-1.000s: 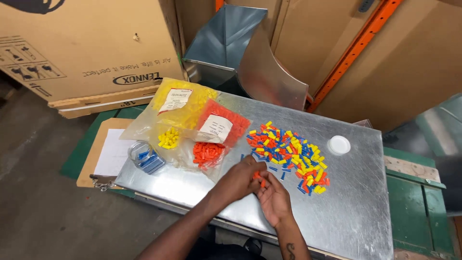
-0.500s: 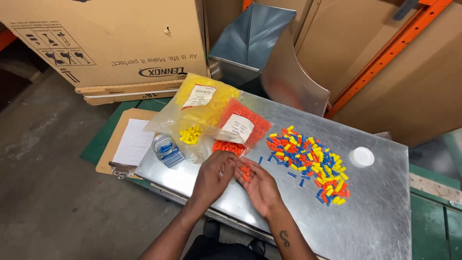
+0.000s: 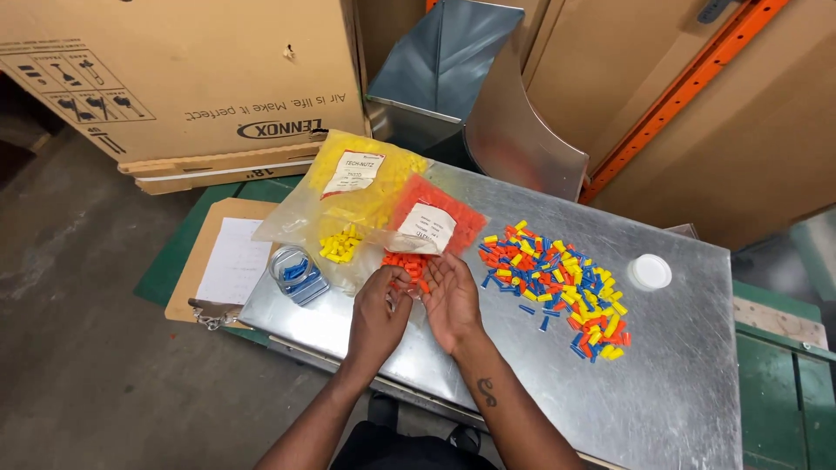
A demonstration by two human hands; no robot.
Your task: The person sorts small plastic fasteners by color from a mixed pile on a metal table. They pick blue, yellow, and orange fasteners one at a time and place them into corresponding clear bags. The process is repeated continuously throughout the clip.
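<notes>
Left hand (image 3: pixel 380 306): cupped, fingers loosely curled, touching orange connectors.
Right hand (image 3: pixel 450 296): open, palm up beside it.
Orange connectors (image 3: pixel 406 264): between both hands, at the bag mouth.
Handling: likely light, hard, slippery; scoop, don't pinch.

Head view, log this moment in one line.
left hand | right hand | cupped at orange connectors | mixed pile right

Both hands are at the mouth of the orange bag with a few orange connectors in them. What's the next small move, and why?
Probably tip the cupped right hand toward the orange bag so the orange connectors slide in. The left hand sits right at the bag's open end, orange pieces already lie inside, and the mixed pile holds more to sort.
</notes>
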